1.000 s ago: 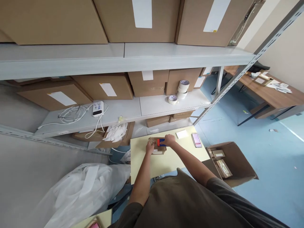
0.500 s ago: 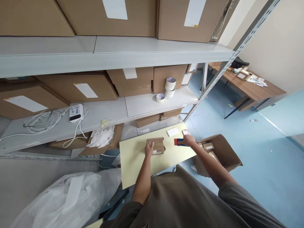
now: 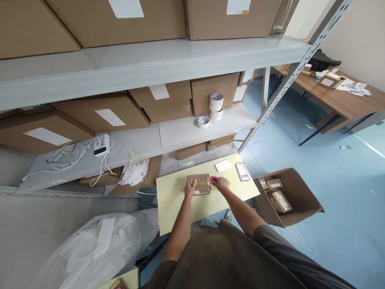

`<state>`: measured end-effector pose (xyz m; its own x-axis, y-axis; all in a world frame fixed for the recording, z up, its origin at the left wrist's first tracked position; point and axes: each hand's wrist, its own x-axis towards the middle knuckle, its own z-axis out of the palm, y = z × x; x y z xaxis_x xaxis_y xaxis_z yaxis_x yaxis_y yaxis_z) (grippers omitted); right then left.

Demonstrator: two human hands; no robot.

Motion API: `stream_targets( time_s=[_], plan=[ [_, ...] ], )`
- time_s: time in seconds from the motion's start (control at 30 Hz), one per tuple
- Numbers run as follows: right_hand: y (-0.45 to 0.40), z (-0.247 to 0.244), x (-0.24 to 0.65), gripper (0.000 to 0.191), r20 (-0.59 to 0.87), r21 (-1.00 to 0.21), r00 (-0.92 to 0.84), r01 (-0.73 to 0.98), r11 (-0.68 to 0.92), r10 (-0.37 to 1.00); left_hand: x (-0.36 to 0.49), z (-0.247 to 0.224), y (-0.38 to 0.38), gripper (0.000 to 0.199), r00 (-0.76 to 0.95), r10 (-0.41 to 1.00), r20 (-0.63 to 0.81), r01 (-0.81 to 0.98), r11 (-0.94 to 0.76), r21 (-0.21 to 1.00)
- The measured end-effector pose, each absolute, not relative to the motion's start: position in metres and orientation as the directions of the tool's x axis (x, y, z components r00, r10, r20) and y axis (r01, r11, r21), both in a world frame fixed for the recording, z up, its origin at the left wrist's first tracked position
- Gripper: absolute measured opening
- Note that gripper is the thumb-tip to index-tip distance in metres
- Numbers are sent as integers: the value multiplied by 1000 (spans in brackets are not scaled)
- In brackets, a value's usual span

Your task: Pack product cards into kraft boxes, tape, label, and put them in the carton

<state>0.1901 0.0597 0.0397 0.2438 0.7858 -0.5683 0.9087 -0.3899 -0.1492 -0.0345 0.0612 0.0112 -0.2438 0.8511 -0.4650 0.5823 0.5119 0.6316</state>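
Observation:
A small taped cardboard box (image 3: 202, 183) lies on the pale yellow tabletop (image 3: 171, 208). My left hand (image 3: 190, 188) grips its left end, the thumb on top. Just off the box's right end, my right hand (image 3: 221, 183) is closed around a small hand tool (image 3: 214, 180) in red, blue and yellow. Its exact kind is too small to make out, and my fingers hide part of it. Behind my right hand lies a white card or pad (image 3: 222, 165). Farther right on the tabletop is a blurred-out phone-sized item (image 3: 242, 171).
An open carton (image 3: 303, 196) with small boxes stands on the floor at the right. Shelving (image 3: 192, 60) with large boxes rises in front. Tape rolls (image 3: 215, 106), a power strip (image 3: 102, 145) and cables sit on its middle shelf. White plastic wrapping (image 3: 90, 249) bulges at lower left.
My right hand has brought the tool left, close to the box's right end. My left hand stays on the box. The view has shifted slightly.

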Motion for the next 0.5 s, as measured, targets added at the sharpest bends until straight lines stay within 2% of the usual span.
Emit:
stream_targets(
  time_s=[0.13,0.3,0.4,0.43,0.5],
  plan=[
    [29,23,243,46,-557,-122,392,833,-540,732,-33,10,62,49,-251,855,-453,593,506,626],
    [-2,13,269,42,-638,-191,355,787,-587,683,-34,8,63,52,-242,857,-456,609,500,616],
    [-1,21,255,40,-623,-207,397,747,-631,674,-35,8,63,50,-228,861,-455,606,491,626],
    [2,26,247,41,-603,-238,391,744,-625,695,-35,9,63,50,-223,863,-454,604,488,630],
    [10,36,225,44,-564,-385,291,735,-558,772,-34,10,64,49,-213,864,-456,601,484,636]
  ],
)
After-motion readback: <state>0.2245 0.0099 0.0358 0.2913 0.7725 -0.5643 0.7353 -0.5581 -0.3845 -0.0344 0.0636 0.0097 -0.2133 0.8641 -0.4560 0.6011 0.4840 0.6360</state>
